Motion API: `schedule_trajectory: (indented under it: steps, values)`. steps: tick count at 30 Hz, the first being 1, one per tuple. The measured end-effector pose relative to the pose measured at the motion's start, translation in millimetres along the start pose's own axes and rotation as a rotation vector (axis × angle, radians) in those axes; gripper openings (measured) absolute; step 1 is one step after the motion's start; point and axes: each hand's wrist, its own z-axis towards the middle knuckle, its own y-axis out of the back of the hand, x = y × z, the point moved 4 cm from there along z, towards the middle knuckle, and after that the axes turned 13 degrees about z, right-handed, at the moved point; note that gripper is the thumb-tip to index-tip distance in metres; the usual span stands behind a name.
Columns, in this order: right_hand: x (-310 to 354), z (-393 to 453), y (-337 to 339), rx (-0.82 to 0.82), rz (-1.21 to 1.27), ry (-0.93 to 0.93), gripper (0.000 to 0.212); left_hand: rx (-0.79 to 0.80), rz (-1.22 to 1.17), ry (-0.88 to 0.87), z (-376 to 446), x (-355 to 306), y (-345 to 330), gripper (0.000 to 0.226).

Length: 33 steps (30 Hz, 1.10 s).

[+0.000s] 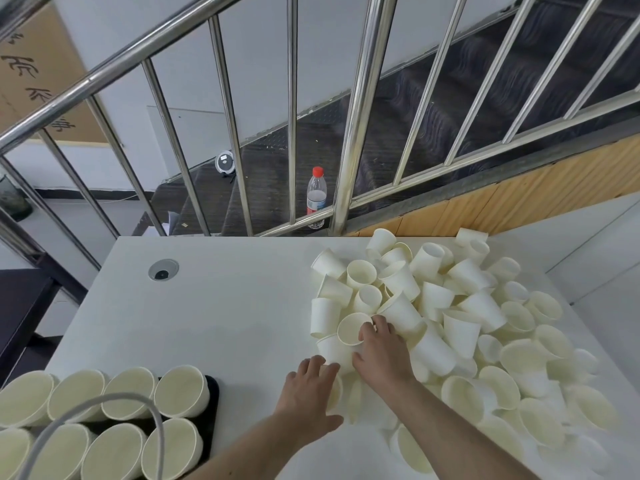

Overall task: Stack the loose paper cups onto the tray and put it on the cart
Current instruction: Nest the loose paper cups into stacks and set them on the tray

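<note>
Both hands gathering cups from the heap of loose white paper cups [460, 306] on the white table [214, 306].
Right hand [381, 348] pinches the rim of one upright white paper cup [351, 329]; left hand [311, 389] curls round a cup lying on its side [335, 389]. Light and crushable, likely best held gently at the rim; black tray [213, 393] lies left.

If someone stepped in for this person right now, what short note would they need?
Right hand: pinching the rim of a cup at the pile's near edge.
Left hand: curled round another cup beside it.
Tray: at the table's near left, holding cup stacks.
Left: most of the pile still loose; no cart in view.
</note>
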Motion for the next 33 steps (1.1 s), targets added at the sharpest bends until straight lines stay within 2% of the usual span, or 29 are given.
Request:
schedule_trajectory:
  steps: [14,19,22,25,27,33]
  values:
    - [3,-6,12,-0.051,0.099,0.014,0.041,0.024,-0.007,0.008,2,3,0,0.071]
    - [7,-7,16,-0.110,0.197,0.056,0.031,0.025,-0.009,0.012,2,3,-2,0.070]
    - [7,-7,14,-0.172,0.280,0.100,0.042,0.025,-0.003,0.016,3,3,-1,0.070]
    - [7,-7,12,-0.135,0.273,0.081,0.068,0.017,-0.005,0.020,2,4,0,0.070]
    - [9,-8,12,-0.097,0.232,0.072,0.078,0.013,-0.008,0.027,1,6,1,0.070]
    - [13,-16,15,-0.032,0.232,0.093,0.066,-0.010,-0.009,0.060,-6,11,2,0.070]
